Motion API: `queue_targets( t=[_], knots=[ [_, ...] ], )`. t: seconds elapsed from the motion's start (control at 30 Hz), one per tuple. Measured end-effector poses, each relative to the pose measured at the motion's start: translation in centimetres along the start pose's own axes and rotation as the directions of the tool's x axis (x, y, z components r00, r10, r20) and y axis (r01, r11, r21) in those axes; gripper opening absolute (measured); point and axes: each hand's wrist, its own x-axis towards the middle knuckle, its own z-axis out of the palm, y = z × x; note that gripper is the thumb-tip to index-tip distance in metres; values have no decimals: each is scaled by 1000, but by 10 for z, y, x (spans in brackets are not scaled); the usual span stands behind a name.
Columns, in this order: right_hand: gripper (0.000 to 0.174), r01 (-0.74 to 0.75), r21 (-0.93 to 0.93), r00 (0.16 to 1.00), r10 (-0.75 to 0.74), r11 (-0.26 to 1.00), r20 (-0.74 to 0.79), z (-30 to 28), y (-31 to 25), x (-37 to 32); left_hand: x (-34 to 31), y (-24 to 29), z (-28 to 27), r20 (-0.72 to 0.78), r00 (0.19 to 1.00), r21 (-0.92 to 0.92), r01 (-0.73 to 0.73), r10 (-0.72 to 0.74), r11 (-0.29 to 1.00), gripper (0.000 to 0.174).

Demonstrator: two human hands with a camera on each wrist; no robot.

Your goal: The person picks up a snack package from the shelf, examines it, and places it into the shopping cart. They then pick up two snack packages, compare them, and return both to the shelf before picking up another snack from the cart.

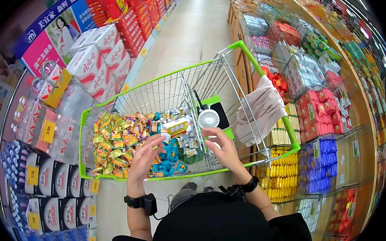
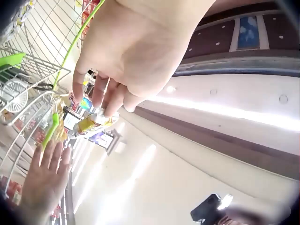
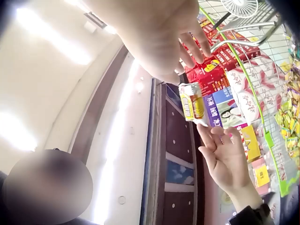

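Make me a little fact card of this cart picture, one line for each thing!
Cart: green-rimmed wire shopping cart
Inside: small shiny packets, mostly gold, orange and blue
Also there: white fan
Cloth: pale cloth hanging near the right end
Left hand: left hand, open
Right hand: right hand, open
Between hands: one bigger white-and-yellow packet; can't tell if fingers touch it

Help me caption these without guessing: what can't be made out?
Floor of the cart beneath wrapped sweets: head view, hidden.
Fine print on the packet: left wrist view, blurred.
Wrist of the left hand: left wrist view, past the top edge.
Details of the shoes: head view, too small.
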Motion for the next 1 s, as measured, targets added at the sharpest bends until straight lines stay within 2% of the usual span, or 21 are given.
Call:
queue_targets(
  t=[0.03, 0.1, 0.13, 0.17, 0.23, 0.27, 0.3, 0.37, 0.4, 0.43, 0.5, 0.63, 0.7, 0.73, 0.77, 0.83, 0.9, 0.97, 1.0],
  knots=[
    [34, 2, 6, 1000, -2, 1000, 13, 2, -2, 1, -5, 4, 2, 29, 1000, -58, 0, 1, 998, 41],
    [44, -9, 253, 999, -4, 967, 52, 8, -6, 2, -12, 7, 5, 30, 999, -99, -18, 21, 995, 42],
    [53, -55, 331, 990, 9, 942, 138, 6, -3, 2, -15, 10, 7, 61, 998, -143, -21, 30, 989, 42],
    [53, -59, 333, 989, 10, 941, 146, 8, -5, 1, -18, 12, 9, 93, 995, -188, -22, 41, 982, 42],
    [57, -81, 428, 984, 5, 900, 177, 12, -12, -2, -23, 12, 12, 87, 995, -153, -27, 41, 988, 44],
    [60, -144, 438, 974, 50, 887, 221, 12, -15, -2, -24, 11, 12, 109, 993, -164, -15, 34, 986, 45],
    [60, -147, 438, 974, 53, 887, 222, 14, -17, -2, -25, 10, 13, 132, 991, -175, -3, 26, 985, 46],
    [62, -99, 447, 967, -21, 889, 255, 17, -19, -2, -24, 9, 16, 156, 988, -172, 12, 16, 985, 46],
    [54, -83, 442, 977, -16, 893, 215, 18, -20, -3, -23, 8, 18, 180, 984, -168, 23, 7, 986, 47],
    [54, -83, 441, 978, -13, 894, 210, 17, -16, -5, -22, 8, 18, 185, 983, -170, 28, 4, 985, 47],
    [44, -138, 376, 979, 68, 916, 194, 13, -6, -8, -18, 8, 19, 222, 975, -39, 0, 9, 999, 43],
    [35, -131, 366, 988, 93, 921, 120, 5, -8, -11, -2, 7, 14, 248, 968, 63, 14, -29, 998, 37],
    [35, -136, 341, 990, 113, 930, 87, 0, -4, -13, 10, -5, 11, 63, 984, -16, 165, -164, 986, 31],
    [35, -135, 362, 991, 117, 922, 71, -1, -7, -14, 15, -10, 9, 12, 977, 25, 213, -214, 977, 28],
    [35, -136, 365, 990, 117, 921, 74, -3, -8, -14, 20, -18, 6, 8, 977, 27, 215, -215, 976, 28],
    [36, -85, 322, 996, 86, 943, 10, -6, -8, -15, 30, -40, -3, -15, 938, 16, 347, -347, 938, 27],
    [36, -106, 323, 994, 112, 940, -1, -9, -7, -17, 42, -70, -16, -17, 925, -16, 379, -379, 925, 24],
    [35, -75, 261, 995, 90, 962, -44, -12, -8, -17, 52, -96, -29, -7, 881, -61, 473, -474, 879, 22],
    [35, -117, 301, 989, 138, 947, -50, -14, -8, -17, 56, -102, -31, -21, 875, -36, 483, -484, 875, 21]
  ],
)
